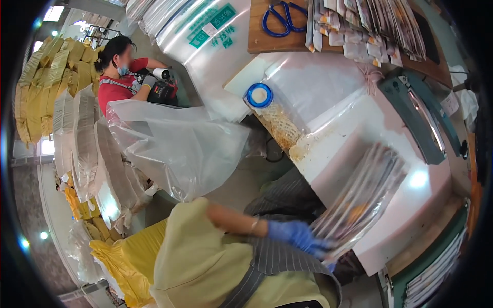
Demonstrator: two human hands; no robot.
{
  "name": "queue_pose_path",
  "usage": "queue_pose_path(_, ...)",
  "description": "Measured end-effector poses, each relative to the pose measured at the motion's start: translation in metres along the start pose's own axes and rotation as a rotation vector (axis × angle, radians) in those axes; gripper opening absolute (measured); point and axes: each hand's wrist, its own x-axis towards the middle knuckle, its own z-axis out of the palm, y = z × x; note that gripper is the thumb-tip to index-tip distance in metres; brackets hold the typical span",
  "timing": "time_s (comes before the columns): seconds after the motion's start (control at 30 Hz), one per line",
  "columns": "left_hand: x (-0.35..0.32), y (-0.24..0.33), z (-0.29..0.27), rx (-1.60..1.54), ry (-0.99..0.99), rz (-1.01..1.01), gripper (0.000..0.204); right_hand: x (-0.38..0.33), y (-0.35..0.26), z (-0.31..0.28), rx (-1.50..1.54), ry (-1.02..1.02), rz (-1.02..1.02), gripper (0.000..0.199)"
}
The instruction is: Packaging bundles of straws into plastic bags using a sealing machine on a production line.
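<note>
Head view shows my left hand [297, 235] in its blue glove gripping the lower edge of a stack of clear plastic packets [359, 200], which is blurred with motion. My gloved fingers [314, 247] are curled and pinched on the bottom corner of that stack; the thumb side is smeared, so I cannot tell exactly how far they wrap. The stack leans up and away over the white worktable [328, 154], its lower end hanging off the table's near edge, which I judge is why I hold it from below: the slippery packets would slide apart otherwise. My right hand does not show anywhere, so its fingers I cannot speak for.

Behind the stack, a clear jar with a blue ring lid [272, 115] lies tipped at the table's corner (within easy reach, it seems). Farther up, blue-handled scissors [282, 18] rest on a brown wooden board [267, 36], beside a row of filled packets [367, 25] overlapped like shingles. A grey-green sealing machine [418, 118] sits on the table's right side. To my left, a big clear plastic sack [174, 143] stands open. Beyond it a co-worker in a red shirt [115, 77] works at a dark handheld machine.
</note>
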Motion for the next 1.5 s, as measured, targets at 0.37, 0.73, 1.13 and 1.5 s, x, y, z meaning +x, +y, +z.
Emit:
queue_pose_path(0.37, -0.026, -0.078, -0.017, -0.459, 0.451, -0.612, 0.046, 0.052, -0.072, 0.022, 0.378, -0.415, 0.366, 0.039)
queue_pose_path(0.73, -0.261, -0.258, -0.050, -0.377, 1.923, -1.699, 0.072, 0.047, 0.031, 0.007, 0.011, 0.170, 0.320, 0.019)
queue_pose_path(1.13, -0.404, -0.288, -0.072, -0.180, 0.472, -2.447, 0.086, 0.053, 0.018, 0.011, 0.009, 0.266, 0.427, 0.014)
queue_pose_path(1.5, -0.427, -0.297, -0.080, -0.026, 0.359, -2.408, 0.085, 0.051, 0.028, 0.009, 0.092, 0.253, 0.507, 0.013)
